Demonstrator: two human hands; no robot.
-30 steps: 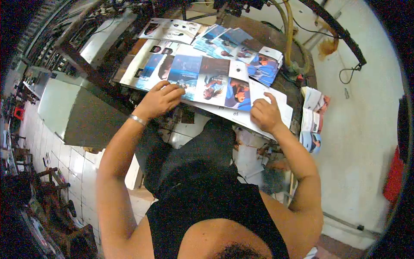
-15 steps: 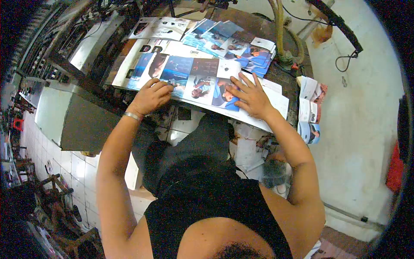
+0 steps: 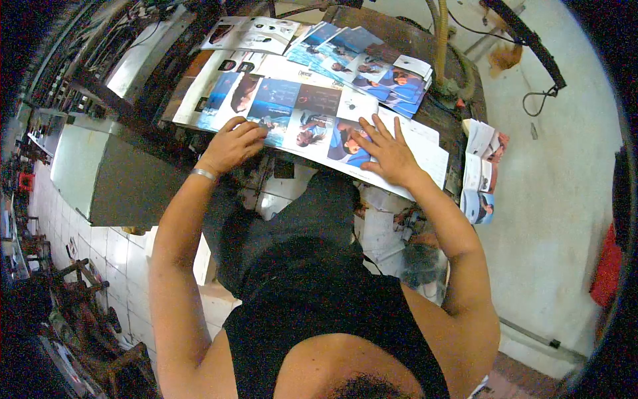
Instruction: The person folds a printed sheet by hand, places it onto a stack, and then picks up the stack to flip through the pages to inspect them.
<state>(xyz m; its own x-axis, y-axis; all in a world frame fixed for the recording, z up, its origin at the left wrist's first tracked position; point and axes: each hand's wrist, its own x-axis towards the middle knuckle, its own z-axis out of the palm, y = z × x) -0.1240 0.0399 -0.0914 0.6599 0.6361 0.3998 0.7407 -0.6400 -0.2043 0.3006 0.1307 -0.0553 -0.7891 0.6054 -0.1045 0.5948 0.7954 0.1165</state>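
A long printed sheet (image 3: 311, 120) with blue and dark photo panels lies across the table, over white printed sheets (image 3: 425, 156). My left hand (image 3: 234, 145) is closed at its near edge, fingers together and bent over the paper; the thumb is mostly hidden. Farther right, my right hand (image 3: 391, 154) rests flat on the sheet with its fingers spread. Beyond it, a fanned stack of folded printed leaflets (image 3: 372, 70) sits on the far side of the table.
Another printed sheet (image 3: 249, 33) lies at the back left. A dark machine frame (image 3: 100, 100) and a grey metal box (image 3: 126, 176) stand on the left. At the right, a folded leaflet (image 3: 480, 173) hangs beside the table, below a yellowish hose (image 3: 442, 40).
The view has shifted slightly. Both hands stay on the sheet in nearly the same places, and the right fingers look a little straighter.
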